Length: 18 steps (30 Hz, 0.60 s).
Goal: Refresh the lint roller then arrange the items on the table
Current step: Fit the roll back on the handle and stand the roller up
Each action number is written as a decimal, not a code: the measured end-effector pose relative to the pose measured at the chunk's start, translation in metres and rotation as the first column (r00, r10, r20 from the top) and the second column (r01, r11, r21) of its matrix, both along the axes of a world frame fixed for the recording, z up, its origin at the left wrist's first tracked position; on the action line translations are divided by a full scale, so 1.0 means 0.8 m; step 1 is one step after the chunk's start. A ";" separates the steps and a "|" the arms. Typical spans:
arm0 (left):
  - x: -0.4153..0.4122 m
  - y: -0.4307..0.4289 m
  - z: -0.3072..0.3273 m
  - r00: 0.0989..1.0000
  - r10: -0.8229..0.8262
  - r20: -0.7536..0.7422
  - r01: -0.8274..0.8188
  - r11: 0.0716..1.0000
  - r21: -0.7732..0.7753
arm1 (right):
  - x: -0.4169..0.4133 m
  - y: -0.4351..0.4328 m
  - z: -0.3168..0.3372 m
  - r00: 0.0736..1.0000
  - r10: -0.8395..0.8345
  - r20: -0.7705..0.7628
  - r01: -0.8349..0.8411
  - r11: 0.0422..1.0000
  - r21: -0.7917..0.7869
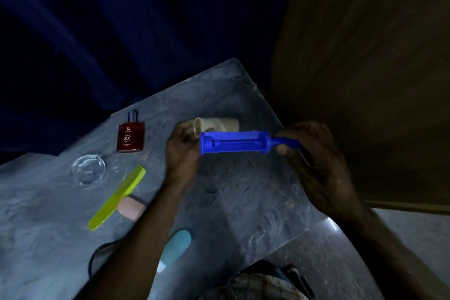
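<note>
I hold a blue lint roller frame (235,142) level above the grey marble table (243,202). The frame is bare, with no roll on its barrel. My right hand (314,161) grips its handle at the right end. My left hand (182,146) holds a cream cardboard roll (216,125), which lies just behind the frame's left end with its open mouth facing left. On the table to the left lie a red perfume bottle (131,136), a clear glass ashtray (88,170), a yellow-green comb (117,201) and a pink oval piece (131,207).
A light blue oblong object (176,247) lies near the table's front edge, partly under my left forearm. A dark cord (97,256) loops at the lower left. A dark blue curtain hangs behind the table, and a brown wooden panel stands to the right.
</note>
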<state>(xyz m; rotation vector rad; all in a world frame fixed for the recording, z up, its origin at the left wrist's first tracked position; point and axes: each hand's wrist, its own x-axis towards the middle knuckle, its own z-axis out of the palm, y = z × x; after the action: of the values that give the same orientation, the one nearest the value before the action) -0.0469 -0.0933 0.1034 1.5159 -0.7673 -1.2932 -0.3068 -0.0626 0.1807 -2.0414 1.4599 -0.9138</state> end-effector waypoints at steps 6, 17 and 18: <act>0.075 0.066 0.058 0.911 0.273 -0.310 -0.298 0.954 -0.036 | 0.000 -0.022 0.010 0.997 0.005 -0.082 -0.013 0.996 -0.091; 0.123 0.147 0.150 0.890 0.330 -0.316 -0.391 0.908 -0.153 | 0.090 -0.028 0.064 0.974 0.190 -0.123 -0.216 0.945 -0.244; 0.127 0.154 0.156 0.892 0.338 -0.300 -0.401 0.899 -0.179 | 0.098 -0.026 0.072 0.972 0.200 -0.124 -0.226 0.937 -0.266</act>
<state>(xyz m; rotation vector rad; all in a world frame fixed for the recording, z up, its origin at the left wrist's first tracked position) 0.0548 0.0301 0.2284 1.1961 -0.4131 -1.0421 -0.2286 -0.0832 0.2384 -2.4237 1.1769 -0.9878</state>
